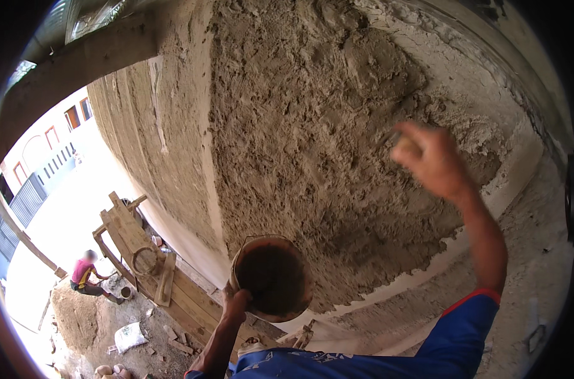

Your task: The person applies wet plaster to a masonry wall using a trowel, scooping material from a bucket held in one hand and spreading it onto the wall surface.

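My left hand [236,302] grips the near left rim of a round bucket [306,292], its thumb over the edge. Dark grey wet mortar [271,278] lies inside, and the bucket is held up close to the wall. My right hand [433,159] is raised before the upper right of the wall, blurred by motion. Its fingers are closed around what looks like the handle of a trowel [388,137]; the blade is smeared and barely shows. Rough fresh mortar [299,126] covers the wall panel facing me, thick and lumpy toward the upper right.
A smoother plastered face [161,126] lies left of the corner edge. Below stands a plank scaffold [192,309] with a round pan [147,260] on it. Farther down, a person [85,275] sits by a sand pile [72,312], near a white sack [130,336].
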A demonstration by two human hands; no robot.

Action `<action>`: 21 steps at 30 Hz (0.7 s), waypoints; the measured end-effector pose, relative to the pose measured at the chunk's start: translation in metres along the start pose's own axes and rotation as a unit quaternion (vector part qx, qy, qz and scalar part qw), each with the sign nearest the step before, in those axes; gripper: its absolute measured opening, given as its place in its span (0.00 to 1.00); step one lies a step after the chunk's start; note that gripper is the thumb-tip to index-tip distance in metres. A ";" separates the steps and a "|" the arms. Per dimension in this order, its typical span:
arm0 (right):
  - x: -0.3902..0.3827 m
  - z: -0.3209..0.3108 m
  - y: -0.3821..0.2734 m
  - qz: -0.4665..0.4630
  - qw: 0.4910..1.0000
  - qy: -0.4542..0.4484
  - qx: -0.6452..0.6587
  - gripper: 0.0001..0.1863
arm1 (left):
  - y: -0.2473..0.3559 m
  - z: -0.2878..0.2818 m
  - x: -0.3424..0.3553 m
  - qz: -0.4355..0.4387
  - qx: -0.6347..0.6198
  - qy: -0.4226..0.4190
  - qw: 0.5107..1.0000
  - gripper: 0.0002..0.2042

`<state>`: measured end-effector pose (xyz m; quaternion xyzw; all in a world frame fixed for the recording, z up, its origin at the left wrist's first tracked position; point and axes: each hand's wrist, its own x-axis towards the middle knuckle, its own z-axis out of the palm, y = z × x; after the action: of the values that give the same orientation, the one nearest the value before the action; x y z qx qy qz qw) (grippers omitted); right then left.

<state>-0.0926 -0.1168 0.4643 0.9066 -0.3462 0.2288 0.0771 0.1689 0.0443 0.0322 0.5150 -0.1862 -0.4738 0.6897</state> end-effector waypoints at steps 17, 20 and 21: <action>0.052 0.019 -0.017 0.110 0.983 -0.061 -0.133 0.15 | -0.008 -0.031 0.011 -0.031 0.022 0.009 0.999 0.29; 0.051 0.001 -0.017 0.113 0.983 -0.034 -0.143 0.16 | -0.019 -0.040 0.019 -0.022 0.029 0.009 0.999 0.30; 0.048 -0.006 -0.016 0.089 0.985 -0.007 -0.148 0.17 | -0.021 -0.041 0.021 -0.022 0.030 0.015 0.999 0.30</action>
<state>-0.0524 -0.1320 0.4921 0.8523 -0.4561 0.1743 0.1872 0.2003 0.0479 -0.0079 0.5463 -0.1782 -0.4750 0.6665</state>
